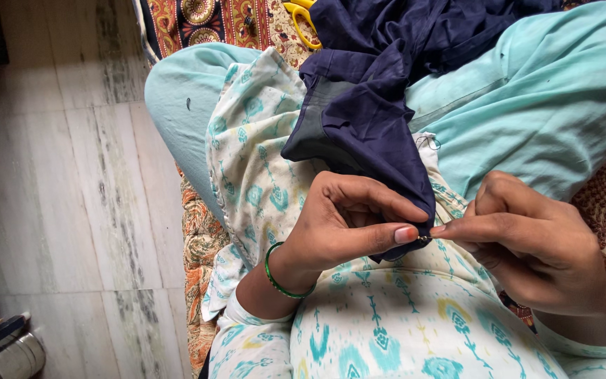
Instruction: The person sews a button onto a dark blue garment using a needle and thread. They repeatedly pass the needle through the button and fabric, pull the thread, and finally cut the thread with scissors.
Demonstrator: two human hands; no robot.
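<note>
A dark navy cloth (pixel 373 105) lies over my lap and hangs down to my hands. My left hand (pixel 345 224), with a green bangle (pixel 275 277) on the wrist, pinches the cloth's lower edge between thumb and forefinger. My right hand (pixel 527 245) meets it at the same spot, thumb and forefinger pressed together on something tiny and metallic at the cloth's edge; I cannot make out what it is. My knees are in pale turquoise trousers (pixel 541 105) under a white tunic with a teal print (pixel 261 161).
Yellow-handled scissors (pixel 301 21) lie at the top on a patterned red and orange mat (pixel 212 21). Grey marble floor (pixel 57 175) fills the left side. A steel container (pixel 15 358) and some small items sit at the bottom left corner.
</note>
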